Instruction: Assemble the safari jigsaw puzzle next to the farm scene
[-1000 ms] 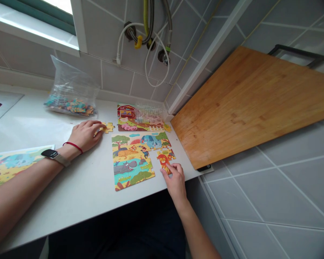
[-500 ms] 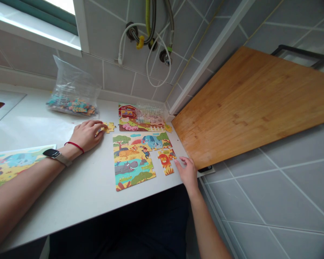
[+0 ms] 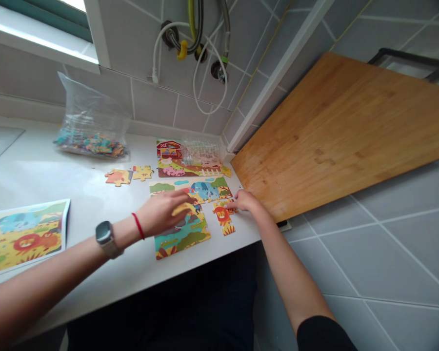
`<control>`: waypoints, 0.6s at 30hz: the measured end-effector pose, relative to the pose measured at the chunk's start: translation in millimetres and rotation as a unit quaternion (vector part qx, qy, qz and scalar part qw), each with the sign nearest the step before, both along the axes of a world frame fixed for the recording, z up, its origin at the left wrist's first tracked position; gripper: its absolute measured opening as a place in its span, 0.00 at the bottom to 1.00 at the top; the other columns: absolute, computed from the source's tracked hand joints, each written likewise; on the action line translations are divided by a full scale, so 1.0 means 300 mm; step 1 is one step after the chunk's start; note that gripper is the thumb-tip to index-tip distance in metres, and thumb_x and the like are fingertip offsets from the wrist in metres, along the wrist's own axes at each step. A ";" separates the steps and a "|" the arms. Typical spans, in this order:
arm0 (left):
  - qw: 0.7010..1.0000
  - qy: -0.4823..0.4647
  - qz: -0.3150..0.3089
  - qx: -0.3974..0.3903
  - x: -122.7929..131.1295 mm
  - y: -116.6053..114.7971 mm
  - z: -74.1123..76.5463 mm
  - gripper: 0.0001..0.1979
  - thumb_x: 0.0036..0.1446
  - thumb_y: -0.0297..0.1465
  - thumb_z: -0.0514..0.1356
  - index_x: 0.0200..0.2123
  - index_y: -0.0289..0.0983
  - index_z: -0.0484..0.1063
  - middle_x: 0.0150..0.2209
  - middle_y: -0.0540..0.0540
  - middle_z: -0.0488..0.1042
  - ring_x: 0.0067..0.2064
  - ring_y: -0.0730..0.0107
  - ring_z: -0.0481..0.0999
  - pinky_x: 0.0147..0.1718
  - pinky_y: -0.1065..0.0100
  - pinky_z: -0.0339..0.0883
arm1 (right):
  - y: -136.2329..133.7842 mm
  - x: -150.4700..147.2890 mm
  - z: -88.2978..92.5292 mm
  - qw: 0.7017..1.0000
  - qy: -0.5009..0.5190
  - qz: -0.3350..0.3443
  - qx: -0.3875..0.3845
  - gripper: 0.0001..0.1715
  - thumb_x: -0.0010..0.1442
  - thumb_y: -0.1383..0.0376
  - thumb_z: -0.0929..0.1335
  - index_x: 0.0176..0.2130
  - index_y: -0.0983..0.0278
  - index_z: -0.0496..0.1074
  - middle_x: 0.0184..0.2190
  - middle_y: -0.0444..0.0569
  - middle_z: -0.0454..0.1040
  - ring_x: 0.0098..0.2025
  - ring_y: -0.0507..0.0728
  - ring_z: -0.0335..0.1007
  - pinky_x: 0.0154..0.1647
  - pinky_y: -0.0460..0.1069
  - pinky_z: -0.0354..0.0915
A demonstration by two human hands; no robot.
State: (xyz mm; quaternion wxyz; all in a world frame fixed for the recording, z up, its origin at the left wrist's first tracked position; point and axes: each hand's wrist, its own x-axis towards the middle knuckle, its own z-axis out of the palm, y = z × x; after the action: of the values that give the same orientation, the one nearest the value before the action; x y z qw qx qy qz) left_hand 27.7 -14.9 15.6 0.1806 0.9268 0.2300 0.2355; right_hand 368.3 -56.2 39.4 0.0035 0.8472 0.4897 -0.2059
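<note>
An animal jigsaw puzzle (image 3: 190,242), joined from several pieces, lies on the white counter. My left hand (image 3: 168,209) hovers over its middle, thumb and fingers apart, slightly blurred, with nothing visible in them; it hides part of the picture. Right of the puzzle, separated by a narrow gap, is a joined lion section (image 3: 223,214). My right hand (image 3: 246,201) rests at that section's upper right, its index finger stretched onto the pieces. Two loose pieces, an orange one (image 3: 118,177) and a yellow one (image 3: 142,172), lie to the left.
A farm puzzle (image 3: 171,170) sits behind, with clear plastic (image 3: 201,151) on it. A clear bag (image 3: 91,131) of puzzle pieces stands by the wall. At left lies a printed picture sheet (image 3: 29,234). A wooden board (image 3: 344,141) leans on the right.
My left hand has moved right from the loose pieces to above the animal puzzle, uncovering the orange piece. My right hand has shifted up and left onto the lion section.
</note>
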 end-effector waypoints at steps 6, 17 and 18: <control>0.984 0.128 -0.117 0.052 0.280 -0.272 -0.021 0.18 0.65 0.40 0.64 0.56 0.42 0.77 0.60 0.39 0.76 0.58 0.48 0.76 0.51 0.54 0.71 | 0.017 -0.017 0.007 1.000 -0.009 0.009 -0.009 0.26 0.33 0.53 0.86 0.25 0.62 0.77 0.29 0.52 0.81 0.36 0.61 0.77 0.32 0.49 0.64; 0.988 0.110 -0.076 0.080 0.338 -0.334 -0.096 0.23 0.71 0.44 0.56 0.62 0.41 0.75 0.69 0.36 0.67 0.65 0.38 0.67 0.58 0.43 0.62 | -0.022 0.042 -0.060 0.996 0.083 -0.018 0.031 0.16 0.49 0.58 0.81 0.26 0.65 0.78 0.22 0.42 0.77 0.25 0.50 0.68 0.26 0.44 0.60; 0.987 0.112 -0.077 0.081 0.338 -0.334 -0.098 0.23 0.71 0.44 0.55 0.62 0.41 0.75 0.69 0.36 0.67 0.65 0.37 0.67 0.58 0.42 0.62 | -0.022 0.045 -0.063 0.995 0.086 -0.022 0.038 0.15 0.49 0.59 0.81 0.27 0.65 0.78 0.22 0.42 0.77 0.25 0.50 0.68 0.26 0.44 0.60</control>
State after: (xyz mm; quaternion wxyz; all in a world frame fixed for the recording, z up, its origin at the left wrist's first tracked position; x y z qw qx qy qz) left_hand 129.2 -115.3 -13.7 0.0957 0.9739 0.1567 0.1335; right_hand 381.9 -62.9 20.5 -0.0755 0.8364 0.4769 -0.2594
